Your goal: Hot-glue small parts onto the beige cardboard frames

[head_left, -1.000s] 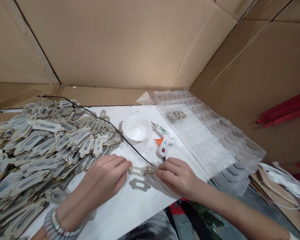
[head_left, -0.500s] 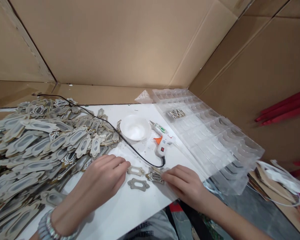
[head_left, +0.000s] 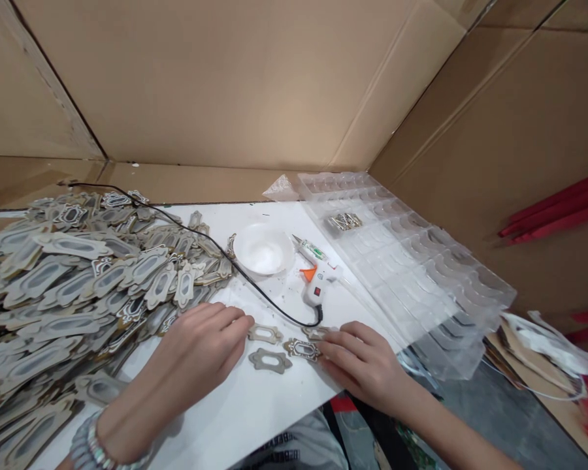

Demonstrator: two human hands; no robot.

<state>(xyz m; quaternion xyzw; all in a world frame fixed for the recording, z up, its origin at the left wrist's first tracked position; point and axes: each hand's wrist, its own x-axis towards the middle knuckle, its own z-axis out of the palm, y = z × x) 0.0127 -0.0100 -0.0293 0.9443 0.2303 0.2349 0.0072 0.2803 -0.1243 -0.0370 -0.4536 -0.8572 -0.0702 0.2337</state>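
On the white tabletop, my left hand [head_left: 208,343] rests with its fingers curled and pressed together. Its fingertips meet the left end of a plain metal label frame [head_left: 265,333]; whether anything is inside the fingers is hidden. Just in front lies another plain grey label frame [head_left: 269,360]. My right hand [head_left: 362,358] is closed, its fingertips on the right edge of an ornate label frame [head_left: 302,349] with white-and-gold scrollwork. Behind that one, a further plain frame [head_left: 316,332] is partly covered by the right fingers.
A large heap of label frames [head_left: 78,287] covers the left side. A white bowl [head_left: 264,251], a glue gun [head_left: 316,287] with a black cord, and a pointed tube [head_left: 310,248] stand behind the hands. Clear plastic trays [head_left: 406,261] bearing small metal pieces [head_left: 345,222] lie right. Cardboard walls [head_left: 235,85] enclose the table.
The ornate frame, blurred and overlapping the plain one behind it, now lies flat and apart, slightly nearer me. My left hand has hardly moved.
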